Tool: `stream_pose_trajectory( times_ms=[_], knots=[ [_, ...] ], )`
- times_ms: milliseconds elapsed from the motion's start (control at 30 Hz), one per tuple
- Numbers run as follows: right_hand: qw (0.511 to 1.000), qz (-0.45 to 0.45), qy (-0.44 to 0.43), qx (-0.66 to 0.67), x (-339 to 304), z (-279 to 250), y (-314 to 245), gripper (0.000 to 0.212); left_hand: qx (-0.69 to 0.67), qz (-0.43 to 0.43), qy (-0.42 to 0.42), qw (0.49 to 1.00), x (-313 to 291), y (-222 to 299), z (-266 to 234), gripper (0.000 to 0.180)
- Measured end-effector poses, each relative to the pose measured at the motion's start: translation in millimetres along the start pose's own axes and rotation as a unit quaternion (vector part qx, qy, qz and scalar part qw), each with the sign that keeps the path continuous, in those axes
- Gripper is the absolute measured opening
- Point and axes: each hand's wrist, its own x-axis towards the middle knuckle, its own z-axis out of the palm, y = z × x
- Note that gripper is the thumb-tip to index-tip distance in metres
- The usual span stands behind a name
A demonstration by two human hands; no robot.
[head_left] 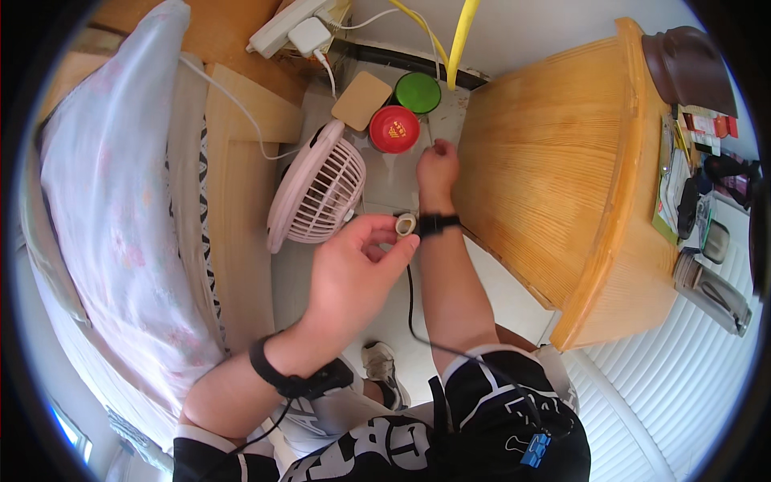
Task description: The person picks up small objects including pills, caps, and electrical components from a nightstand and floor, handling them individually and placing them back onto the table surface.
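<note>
Between the thumb and fingers of my left hand [357, 261] is a small pale ring [406, 226], like a narrow tape roll, its round opening facing up. My right hand [438, 167] reaches farther forward beside the wooden cabinet, its fingers curled together; what they hold, if anything, is too small to make out. A red-lidded round container [394, 129] stands just left of the right hand, with a green-lidded one [418, 93] behind it. Left of my hands, a pink fan [325, 189] with a slatted grille rests on the floor, tilted.
The wooden cabinet [546, 169] closes off the right side, and a bed with a pale flowered cover [120, 193] the left. A tan box [362, 100] sits beside the containers. At the back are a power strip [281, 28] with a white charger [310, 37] and a yellow cable [463, 40].
</note>
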Motion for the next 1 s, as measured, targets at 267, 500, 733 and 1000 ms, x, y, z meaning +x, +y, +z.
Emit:
stream_pose_trajectory(
  times_ms=[267,500,733,1000],
  knots=[
    [0.985,-0.03,0.014,-0.171,104,67,10,0.035,-0.065,0.014,0.013,0.998,-18,29,-21,0.032],
    [0.968,-0.001,-0.063,-0.245,149,65,14,0.044,-0.053,0.058,0.013,0.997,-23,35,-35,0.03],
    [0.897,-0.068,-0.194,-0.392,151,61,-4,0.041,-0.026,0.065,0.012,0.997,-20,28,-38,0.028],
    [0.879,-0.092,-0.192,-0.427,167,39,-29,0.044,-0.044,0.055,-0.011,0.997,-18,27,-29,0.025]
  ],
)
